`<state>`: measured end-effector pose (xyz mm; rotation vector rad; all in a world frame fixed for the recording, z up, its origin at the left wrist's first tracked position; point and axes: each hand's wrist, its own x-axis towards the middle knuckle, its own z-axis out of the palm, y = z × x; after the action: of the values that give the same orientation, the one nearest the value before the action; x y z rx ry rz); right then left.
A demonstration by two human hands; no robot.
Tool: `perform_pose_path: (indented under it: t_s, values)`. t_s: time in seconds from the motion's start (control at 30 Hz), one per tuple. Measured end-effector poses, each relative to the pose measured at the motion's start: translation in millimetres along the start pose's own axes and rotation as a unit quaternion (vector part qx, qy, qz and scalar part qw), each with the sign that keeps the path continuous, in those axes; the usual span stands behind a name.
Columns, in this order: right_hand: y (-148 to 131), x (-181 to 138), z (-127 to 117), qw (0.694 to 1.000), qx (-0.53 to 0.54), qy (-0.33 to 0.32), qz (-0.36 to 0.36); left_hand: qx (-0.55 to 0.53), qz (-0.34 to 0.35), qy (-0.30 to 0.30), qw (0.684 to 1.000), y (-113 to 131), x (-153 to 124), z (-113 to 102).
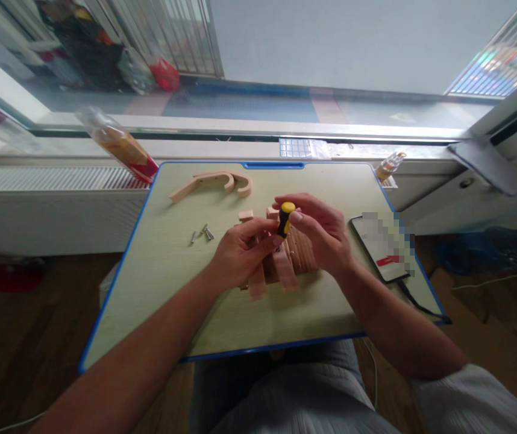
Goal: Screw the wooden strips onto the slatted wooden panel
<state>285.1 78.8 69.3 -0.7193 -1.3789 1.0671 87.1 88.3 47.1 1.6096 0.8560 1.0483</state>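
A short screwdriver [286, 218] with a black and yellow handle stands nearly upright above a brown wooden piece [306, 256] with a ribbed surface. My left hand [244, 247] pinches the lower part of the handle between thumb and fingers. From the other side, my right hand [324, 232] curls loosely round the upper handle, its thumb against it. Two pale wooden strips [285, 271] lie across the brown piece, partly covered by my left hand. Small screw heads dot the brown surface. The screwdriver's tip is hard to make out.
Several loose screws [205, 232] lie on the blue-edged table [222, 325], left of my hands. Curved wooden pieces [216, 179] rest near the back. A phone [380, 250] with a cable [421, 304] is at the right. A bottle [120, 147] stands beyond the left corner.
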Motion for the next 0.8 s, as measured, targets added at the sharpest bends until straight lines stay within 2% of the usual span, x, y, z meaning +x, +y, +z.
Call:
perform_pose_path:
  t_s: [0.3,0.53,0.8]
  values:
    - [8.0,-2.5,3.8,0.999,-0.030,0.016,-0.013,0.001,0.003,-0.013,1.000,1.3,-0.7,-1.9]
    - [8.1,-1.3,9.7,0.998,-0.022,0.027,-0.044,-0.037,0.011,0.013,0.999,-4.4,-1.2,2.5]
    - [7.4,-2.8,5.6,1.000,-0.013,0.019,-0.016,-0.025,-0.003,0.008,1.000,-1.4,-0.3,1.1]
